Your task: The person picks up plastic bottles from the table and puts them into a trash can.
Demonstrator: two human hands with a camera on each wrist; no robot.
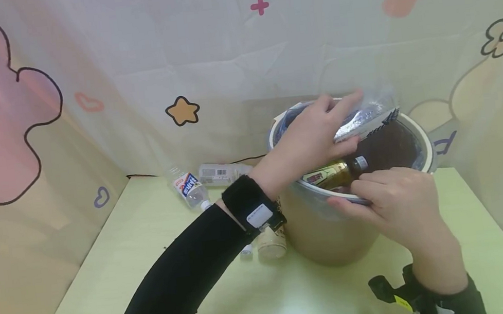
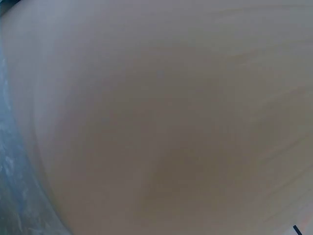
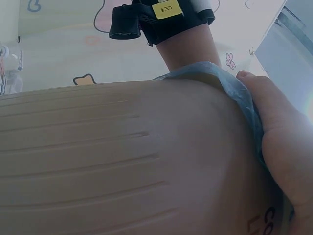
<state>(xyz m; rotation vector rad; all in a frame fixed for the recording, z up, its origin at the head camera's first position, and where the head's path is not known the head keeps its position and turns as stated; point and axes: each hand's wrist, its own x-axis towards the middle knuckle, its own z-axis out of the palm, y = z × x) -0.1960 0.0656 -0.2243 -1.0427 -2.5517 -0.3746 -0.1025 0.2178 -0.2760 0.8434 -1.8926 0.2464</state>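
Observation:
A beige bin with a pale rim and a thin bluish liner stands on the table, seen in the head view. My left hand reaches over its mouth and holds a clear plastic bottle with a white label between thumb and fingers. My right hand grips the near rim, thumb outside and fingers curled over the edge. Inside the bin lies a bottle with a yellow-green label. In the left wrist view the bin's wall fills nearly everything, and the left hand is hidden.
Left of the bin, a clear bottle with a red and blue label and another pale plastic bottle lie on the light green table. A cream-coloured bottle is beside the bin. A printed curtain hangs behind.

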